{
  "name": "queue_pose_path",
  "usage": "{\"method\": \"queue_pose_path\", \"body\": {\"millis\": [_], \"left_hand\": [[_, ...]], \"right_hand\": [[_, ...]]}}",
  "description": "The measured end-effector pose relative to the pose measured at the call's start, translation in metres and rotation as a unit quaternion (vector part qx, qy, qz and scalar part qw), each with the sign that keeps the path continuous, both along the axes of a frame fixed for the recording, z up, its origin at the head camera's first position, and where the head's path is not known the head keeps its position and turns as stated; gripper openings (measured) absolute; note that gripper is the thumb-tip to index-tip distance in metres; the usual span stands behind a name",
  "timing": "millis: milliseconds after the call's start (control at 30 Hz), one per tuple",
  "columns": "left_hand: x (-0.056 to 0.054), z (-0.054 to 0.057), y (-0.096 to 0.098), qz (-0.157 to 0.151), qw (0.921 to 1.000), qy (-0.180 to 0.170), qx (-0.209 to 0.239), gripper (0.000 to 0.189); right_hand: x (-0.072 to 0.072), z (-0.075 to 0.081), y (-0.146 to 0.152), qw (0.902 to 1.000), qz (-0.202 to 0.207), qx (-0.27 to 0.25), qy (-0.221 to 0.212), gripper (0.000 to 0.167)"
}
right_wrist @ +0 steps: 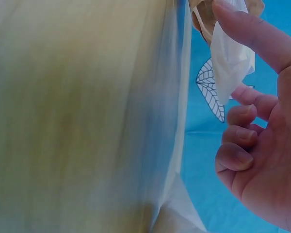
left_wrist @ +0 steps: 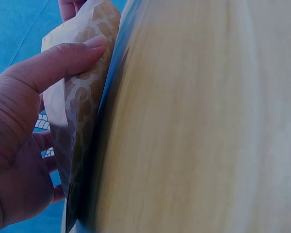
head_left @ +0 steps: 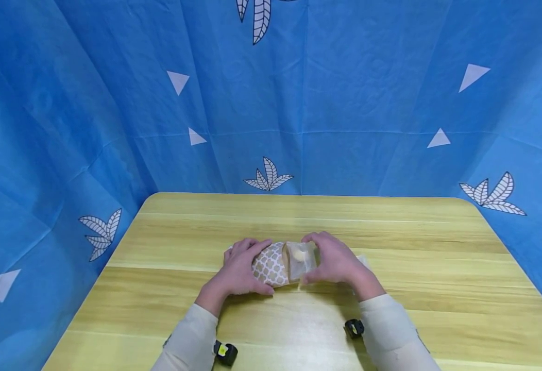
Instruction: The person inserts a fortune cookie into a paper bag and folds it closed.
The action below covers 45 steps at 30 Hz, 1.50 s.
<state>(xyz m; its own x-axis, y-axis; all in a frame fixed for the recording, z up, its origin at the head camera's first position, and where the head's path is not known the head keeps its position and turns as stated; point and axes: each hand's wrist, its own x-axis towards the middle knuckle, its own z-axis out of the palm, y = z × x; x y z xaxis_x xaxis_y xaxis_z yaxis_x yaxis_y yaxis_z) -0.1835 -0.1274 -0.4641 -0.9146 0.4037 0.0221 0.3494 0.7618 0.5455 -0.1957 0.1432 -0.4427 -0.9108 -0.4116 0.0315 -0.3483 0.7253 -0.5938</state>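
Observation:
A brown paper bag with a white lattice pattern point(head_left: 270, 265) lies over the middle of the table. My left hand point(head_left: 240, 268) grips its left end, the thumb point(left_wrist: 82, 56) across the patterned face and the other fingers behind it. At the bag's right-hand mouth is a small translucent white packet point(head_left: 301, 260) with something pale inside. My right hand point(head_left: 333, 260) holds this packet by its edges between thumb and index finger. In the right wrist view, the packet point(right_wrist: 232, 58) hangs between them, while the remaining fingers point(right_wrist: 237, 158) are curled and touch nothing.
Another whitish, see-through piece point(head_left: 362, 262) lies on the table just behind my right wrist, and its corner point(right_wrist: 182, 204) shows low in the right wrist view. The wooden table point(head_left: 438, 288) has rounded far corners. A blue curtain point(head_left: 345, 103) hangs behind it.

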Motion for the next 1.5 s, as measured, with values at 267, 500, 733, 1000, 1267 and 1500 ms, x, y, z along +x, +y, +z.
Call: {"method": "queue_pose_path", "body": {"millis": [267, 500, 733, 1000, 1267, 1500], "left_hand": [[0.001, 0.001, 0.001, -0.002, 1.0000, -0.003, 0.007, 0.115], [0.000, 0.001, 0.003, -0.003, 1.0000, -0.006, 0.003, 0.114], [0.001, 0.001, 0.003, -0.001, 0.9999, -0.009, 0.005, 0.113], [0.000, -0.001, 0.001, 0.004, 0.9999, -0.010, 0.007, 0.113], [0.000, 0.000, 0.001, 0.009, 0.9997, -0.015, 0.015, 0.112], [0.001, 0.002, 0.003, 0.005, 0.9998, -0.016, 0.013, 0.112]], "right_hand": [[0.003, 0.001, -0.005, 0.9991, -0.003, 0.036, 0.024, 0.094], [0.001, 0.000, -0.005, 0.9995, 0.007, 0.025, 0.018, 0.097], [-0.003, -0.009, -0.001, 0.9973, 0.037, -0.058, -0.027, 0.102], [0.000, -0.008, 0.010, 0.9920, 0.028, -0.099, -0.073, 0.114], [0.001, -0.007, 0.014, 0.9969, 0.027, -0.028, -0.068, 0.107], [0.002, -0.007, 0.013, 0.9928, 0.031, -0.077, -0.086, 0.102]]}}
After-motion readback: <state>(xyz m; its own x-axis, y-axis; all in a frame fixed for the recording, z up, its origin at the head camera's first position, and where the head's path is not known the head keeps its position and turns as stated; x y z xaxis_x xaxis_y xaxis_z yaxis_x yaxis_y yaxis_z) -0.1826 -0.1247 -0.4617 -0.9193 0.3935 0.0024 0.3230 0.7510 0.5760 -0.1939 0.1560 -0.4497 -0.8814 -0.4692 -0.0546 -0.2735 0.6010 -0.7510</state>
